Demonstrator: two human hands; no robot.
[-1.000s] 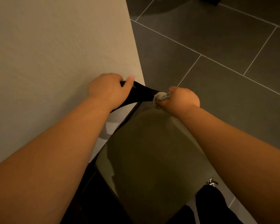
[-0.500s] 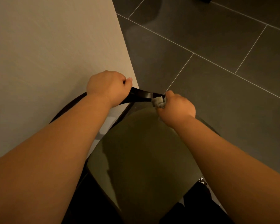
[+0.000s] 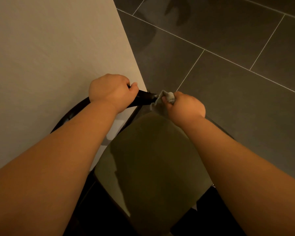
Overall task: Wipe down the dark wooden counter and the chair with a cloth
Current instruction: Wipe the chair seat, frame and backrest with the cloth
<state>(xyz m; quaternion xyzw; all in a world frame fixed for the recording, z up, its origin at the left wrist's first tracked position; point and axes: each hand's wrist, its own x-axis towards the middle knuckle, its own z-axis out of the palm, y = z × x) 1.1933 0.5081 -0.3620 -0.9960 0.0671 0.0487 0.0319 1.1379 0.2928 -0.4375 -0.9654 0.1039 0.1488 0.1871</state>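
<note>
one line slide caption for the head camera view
Left hand grips the chair's curved black backrest rail while the right hand holds a small grey cloth against it.

Dim, warm amber light leaves the pale wall [image 3: 49, 48] brightest and the tiled floor [image 3: 237, 103] dark with soft shadows, the seat [image 3: 152, 159] murky under a hard-edged shadow, and wide-angle distortion swells the forearms [image 3: 41, 184] near the lower corners.

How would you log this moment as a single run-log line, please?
stage: wiping chair | left hand: grips backrest rail | right hand: holds cloth against rail
</note>
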